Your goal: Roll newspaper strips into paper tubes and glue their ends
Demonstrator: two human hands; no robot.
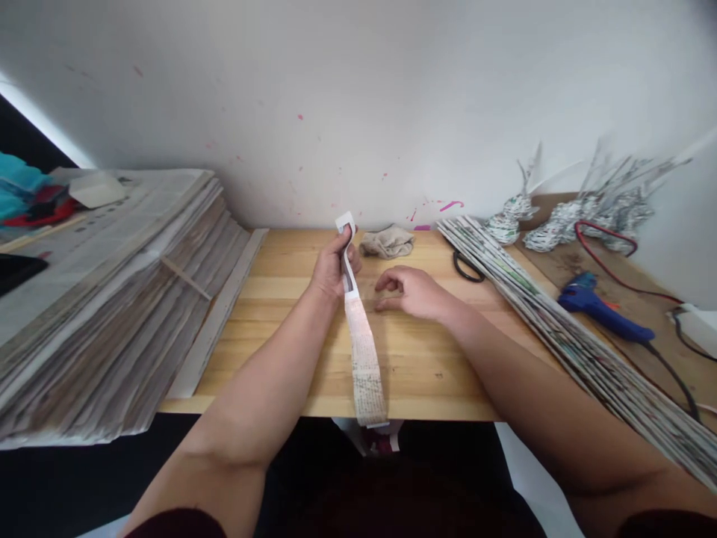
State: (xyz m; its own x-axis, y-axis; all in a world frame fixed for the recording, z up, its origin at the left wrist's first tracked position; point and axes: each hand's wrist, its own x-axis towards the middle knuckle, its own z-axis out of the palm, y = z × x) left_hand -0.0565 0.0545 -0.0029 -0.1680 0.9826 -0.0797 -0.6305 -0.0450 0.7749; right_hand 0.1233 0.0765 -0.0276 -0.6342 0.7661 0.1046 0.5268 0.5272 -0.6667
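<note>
My left hand (334, 265) grips the upper part of a long printed paper strip (365, 351), its thumb pressed on the strip near the folded top end. The strip runs down toward me and its lower end reaches the table's front edge. To the right of the strip, my right hand (408, 290) hovers over the wooden table (437, 381), fingers curled and apart, with nothing between them. A crumpled grey cloth (388, 241) lies just behind both hands.
A tall newspaper stack (134, 299) stands at the left. Rolled paper sticks (538, 321) lie diagonally at the right beside black-handled scissors (468, 267). Farther right are a blue glue gun (605, 310) with its cord and wrapped paper figures (507, 219). A wall rises behind.
</note>
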